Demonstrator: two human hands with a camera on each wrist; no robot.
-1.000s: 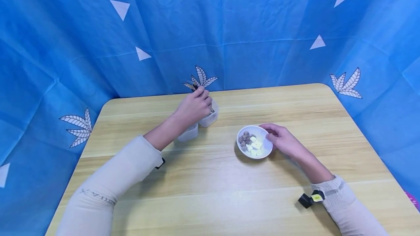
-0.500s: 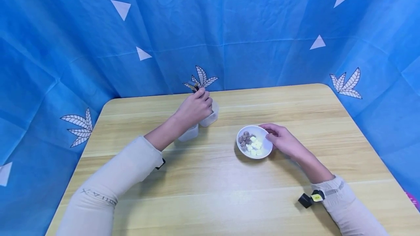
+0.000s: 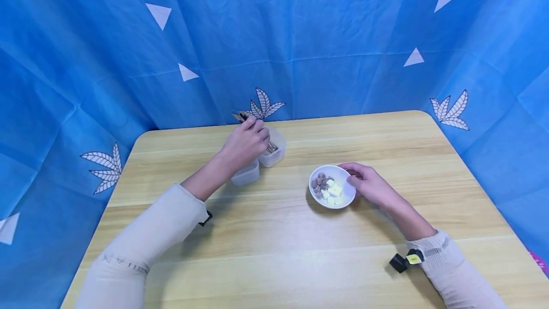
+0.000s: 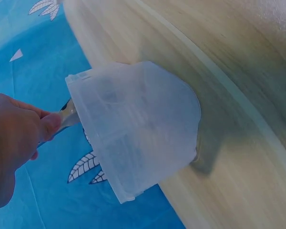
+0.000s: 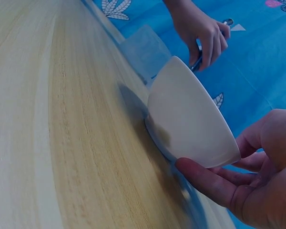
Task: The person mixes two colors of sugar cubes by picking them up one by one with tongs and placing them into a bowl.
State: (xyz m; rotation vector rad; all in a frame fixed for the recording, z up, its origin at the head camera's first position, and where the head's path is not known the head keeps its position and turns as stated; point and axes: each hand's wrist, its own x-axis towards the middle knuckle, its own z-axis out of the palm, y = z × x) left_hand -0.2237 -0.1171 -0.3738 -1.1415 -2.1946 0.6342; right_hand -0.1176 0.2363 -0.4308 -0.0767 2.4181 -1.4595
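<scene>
In the head view my left hand (image 3: pixel 246 143) grips a slim, shiny metal utensil (image 3: pixel 242 117) above two translucent plastic containers at the back of the table. Its kind I cannot tell. The rear container (image 3: pixel 278 155) has metal handles (image 3: pixel 271 147) in it; the nearer container (image 3: pixel 246 176) is partly covered by the wrist. In the left wrist view the utensil (image 4: pixel 68 114) overlaps the mouth of a container (image 4: pixel 143 124). My right hand (image 3: pixel 370 184) holds the white bowl (image 3: pixel 349 193) by its right side, thumb and fingers on its wall. Brown cubes (image 3: pixel 320 181) and white cubes (image 3: pixel 333 191) lie inside.
The wooden table (image 3: pixel 274 242) has its back edge against a blue curtain (image 3: pixel 334 27) with white triangles and leaf prints. A small black block (image 3: pixel 399 262) sits at the right sleeve's wrist strap.
My left hand has shifted slightly left with the utensil, uncovering more of the rear container and the metal handles in it. My right hand and the bowl have stayed in place.
</scene>
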